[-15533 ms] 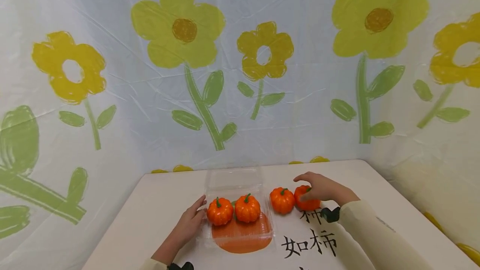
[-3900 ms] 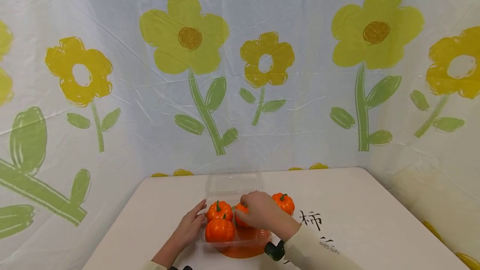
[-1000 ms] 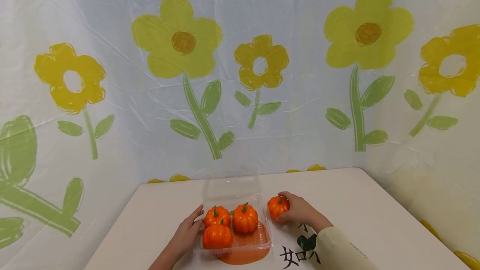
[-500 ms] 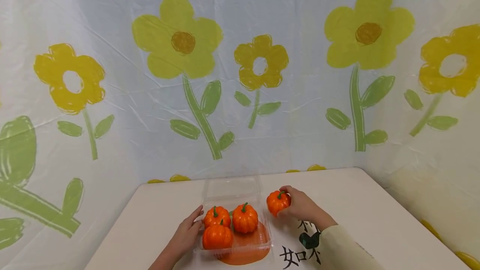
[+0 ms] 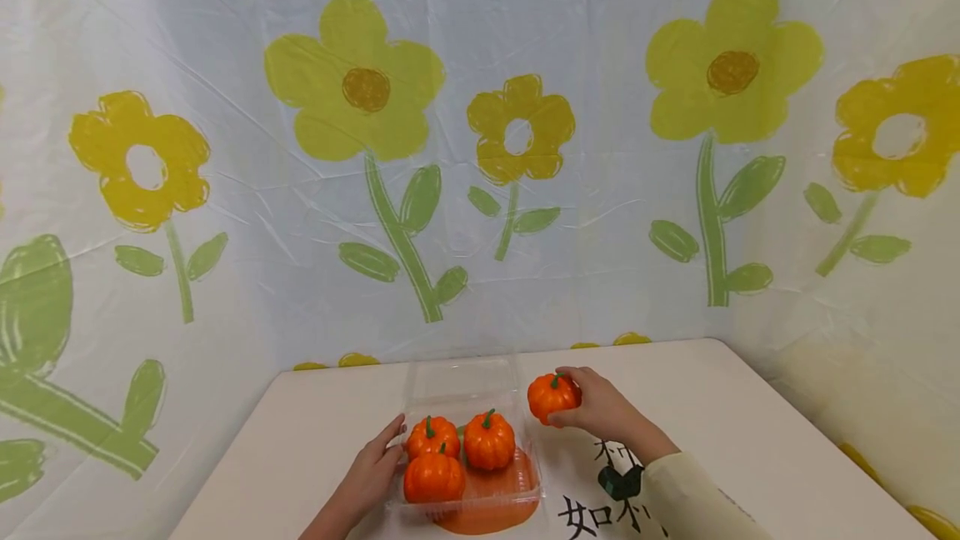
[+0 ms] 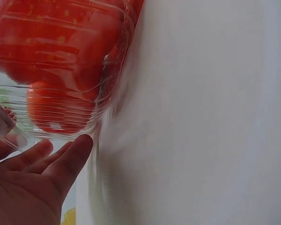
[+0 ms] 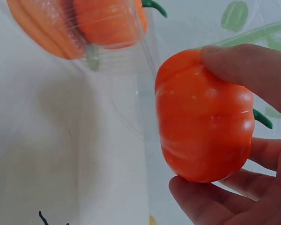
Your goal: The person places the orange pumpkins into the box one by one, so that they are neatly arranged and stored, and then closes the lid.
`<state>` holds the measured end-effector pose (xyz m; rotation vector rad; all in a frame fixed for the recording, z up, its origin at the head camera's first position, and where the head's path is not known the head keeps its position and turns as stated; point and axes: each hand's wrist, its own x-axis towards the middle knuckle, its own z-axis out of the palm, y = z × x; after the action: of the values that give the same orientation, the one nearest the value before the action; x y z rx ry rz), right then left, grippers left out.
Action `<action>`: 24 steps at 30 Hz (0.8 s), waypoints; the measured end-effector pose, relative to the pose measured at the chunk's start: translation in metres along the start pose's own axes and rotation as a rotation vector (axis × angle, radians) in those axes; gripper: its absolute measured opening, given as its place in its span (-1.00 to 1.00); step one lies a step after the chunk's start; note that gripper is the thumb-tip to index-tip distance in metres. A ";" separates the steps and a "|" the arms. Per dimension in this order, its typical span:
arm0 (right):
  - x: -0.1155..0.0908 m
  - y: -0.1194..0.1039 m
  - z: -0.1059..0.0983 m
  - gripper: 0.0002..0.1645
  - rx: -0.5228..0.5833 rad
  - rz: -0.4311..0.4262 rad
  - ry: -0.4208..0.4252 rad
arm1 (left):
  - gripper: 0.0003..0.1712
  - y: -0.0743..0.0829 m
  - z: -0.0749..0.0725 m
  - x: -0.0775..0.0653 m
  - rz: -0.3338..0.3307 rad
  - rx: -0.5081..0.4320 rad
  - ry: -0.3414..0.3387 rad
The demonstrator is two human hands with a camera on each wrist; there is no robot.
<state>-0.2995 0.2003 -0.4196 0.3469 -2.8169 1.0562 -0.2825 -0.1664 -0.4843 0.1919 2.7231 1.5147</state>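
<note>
My right hand (image 5: 611, 419) grips a small orange toy pumpkin (image 5: 549, 400) with a green stem, lifted off the table beside a clear plastic clamshell container (image 5: 525, 473). In the right wrist view, the thumb lies on one side of the held pumpkin (image 7: 203, 122) and fingers on the other. Inside the container are three more pumpkins: one at back left, one at front left (image 5: 435, 477), one at right (image 5: 489, 440). My left hand (image 5: 367, 469) rests against the container's left side, fingers extended; the left wrist view shows fingertips (image 6: 82, 143) at its ribbed wall.
The clear lid (image 5: 461, 377) stands raised behind the container. Under it, the pale table (image 5: 322, 407) bears a printed orange shape (image 5: 487, 519) and black characters (image 5: 588, 515). A flower-patterned cloth (image 5: 600, 257) hangs behind and at both sides.
Over the last second my right hand has lifted the pumpkin from the table and moved it slightly left. Earlier, the container held fewer pumpkins. My left hand has stayed at the container.
</note>
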 end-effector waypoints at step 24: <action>-0.009 -0.020 -0.004 -0.26 0.067 -0.070 -0.043 | -0.38 0.001 -0.002 -0.002 0.001 0.010 -0.005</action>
<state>-0.2860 0.1900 -0.4057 0.4766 -2.7895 1.1438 -0.2806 -0.1676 -0.4827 0.1970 2.7277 1.4995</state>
